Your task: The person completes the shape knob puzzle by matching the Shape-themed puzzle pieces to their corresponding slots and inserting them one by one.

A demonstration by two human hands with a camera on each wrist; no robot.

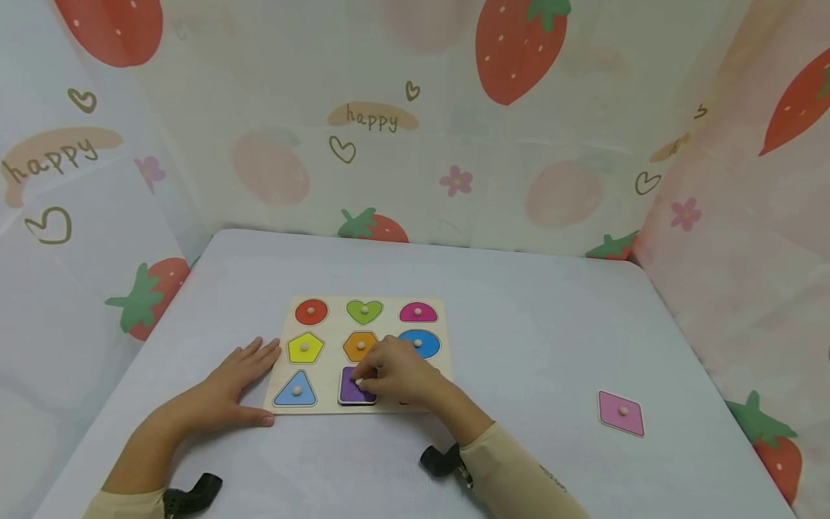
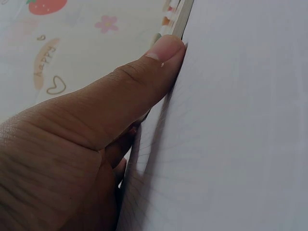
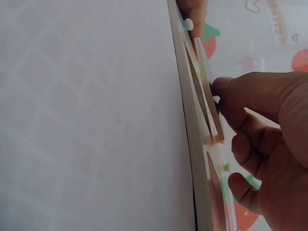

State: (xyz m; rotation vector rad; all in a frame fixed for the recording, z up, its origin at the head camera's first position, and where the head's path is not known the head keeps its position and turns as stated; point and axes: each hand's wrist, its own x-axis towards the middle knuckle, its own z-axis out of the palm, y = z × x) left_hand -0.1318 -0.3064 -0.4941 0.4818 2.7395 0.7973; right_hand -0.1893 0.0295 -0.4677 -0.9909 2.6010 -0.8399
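Note:
A wooden shape puzzle board (image 1: 331,324) lies on the table. My right hand (image 1: 402,371) pinches the small knob of a purple square piece (image 1: 349,394) at the board's front middle. In the right wrist view this piece (image 3: 210,94) stands slightly off the board, tilted. My left hand (image 1: 236,382) lies by the board's left side with fingers extended; its thumb (image 2: 144,67) touches the board's edge. Around the purple piece are a light blue triangle (image 1: 295,391), an orange hexagon (image 1: 353,347) and a blue oval (image 1: 424,340). A red piece at the front right is mostly hidden by my right hand.
A pink parallelogram piece (image 1: 620,414) with a knob lies apart on the right of the white table (image 1: 519,317). Along the board's back sit a red circle (image 1: 305,313), a green heart (image 1: 355,308) and a magenta half circle (image 1: 415,316). Printed curtains surround the table.

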